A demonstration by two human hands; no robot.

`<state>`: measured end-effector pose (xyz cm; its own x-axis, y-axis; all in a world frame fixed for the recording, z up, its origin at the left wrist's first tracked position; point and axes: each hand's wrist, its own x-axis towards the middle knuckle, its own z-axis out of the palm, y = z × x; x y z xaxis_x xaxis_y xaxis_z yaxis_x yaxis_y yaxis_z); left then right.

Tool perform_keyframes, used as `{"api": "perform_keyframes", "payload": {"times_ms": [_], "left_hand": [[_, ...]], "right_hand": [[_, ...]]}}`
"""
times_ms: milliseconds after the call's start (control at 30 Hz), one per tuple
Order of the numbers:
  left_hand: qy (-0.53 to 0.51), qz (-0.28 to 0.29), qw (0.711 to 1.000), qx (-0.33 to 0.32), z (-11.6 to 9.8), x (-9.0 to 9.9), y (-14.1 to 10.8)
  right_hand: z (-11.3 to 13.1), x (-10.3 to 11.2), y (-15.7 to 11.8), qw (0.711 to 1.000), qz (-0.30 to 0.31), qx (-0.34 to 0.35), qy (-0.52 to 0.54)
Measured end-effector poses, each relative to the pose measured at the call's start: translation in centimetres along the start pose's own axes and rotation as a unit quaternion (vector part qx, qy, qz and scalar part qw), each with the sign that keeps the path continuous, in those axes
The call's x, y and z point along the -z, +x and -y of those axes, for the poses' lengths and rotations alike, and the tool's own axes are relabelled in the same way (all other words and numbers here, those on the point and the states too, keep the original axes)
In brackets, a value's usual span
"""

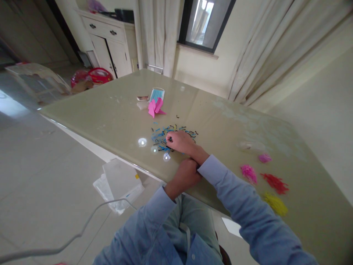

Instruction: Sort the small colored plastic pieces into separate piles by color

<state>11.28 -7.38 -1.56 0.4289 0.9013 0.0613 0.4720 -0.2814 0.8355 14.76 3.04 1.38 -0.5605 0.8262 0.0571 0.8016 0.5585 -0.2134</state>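
A loose pile of small blue, black and a few yellow strips (159, 138) lies near the table's front edge. My right hand (180, 141) is over the right part of the pile, its fingers curled; a dark bit shows inside the curl, too small to name. Closer to me, my left hand (186, 175) is closed at the table edge, beside my right wrist. Its fingertips are hidden, so whether it holds anything does not show.
Behind the pile are pink paper (156, 106), a blue face mask (157, 95) and a small box (142, 98). Pink (248, 173), red (275, 183) and yellow (275, 203) bundles lie at the right, near a clear plastic bag (251, 147).
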Motion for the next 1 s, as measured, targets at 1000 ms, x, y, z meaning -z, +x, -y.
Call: {"api": "perform_keyframes", "payload": {"times_ms": [1000], "left_hand": [[0.057,0.017,0.998,0.001,-0.03,-0.02,-0.05]], "right_hand": [[-0.10,-0.05,-0.41,0.995,-0.033,-0.008,0.090]]}}
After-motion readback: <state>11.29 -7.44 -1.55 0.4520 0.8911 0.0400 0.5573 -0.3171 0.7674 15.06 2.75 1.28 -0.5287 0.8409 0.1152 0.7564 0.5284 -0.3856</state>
